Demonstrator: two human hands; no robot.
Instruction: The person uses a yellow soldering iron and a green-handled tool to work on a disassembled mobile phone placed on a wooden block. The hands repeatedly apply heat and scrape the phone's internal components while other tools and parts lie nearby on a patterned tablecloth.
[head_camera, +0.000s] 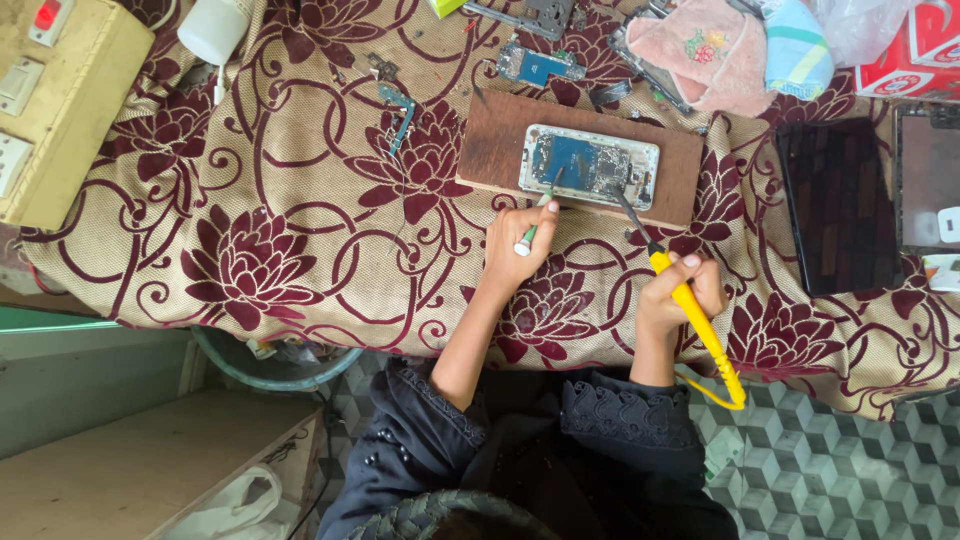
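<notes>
An opened phone (588, 164) with its circuit board exposed lies on a brown wooden board (495, 140). My left hand (518, 240) grips a thin green-handled tool (535, 218) whose tip touches the phone's lower edge. My right hand (680, 292) holds a yellow-handled soldering iron (700, 330); its dark tip reaches the phone's lower right part. Both hands rest on the flowered tablecloth (300, 230) just in front of the board.
A beige switch box (50, 100) sits at the far left and a white bottle (215, 28) beside it. Loose phone parts (538, 66) lie behind the board, with a pink cloth (705, 50), a red box (915, 55) and a dark panel (838, 205) at right.
</notes>
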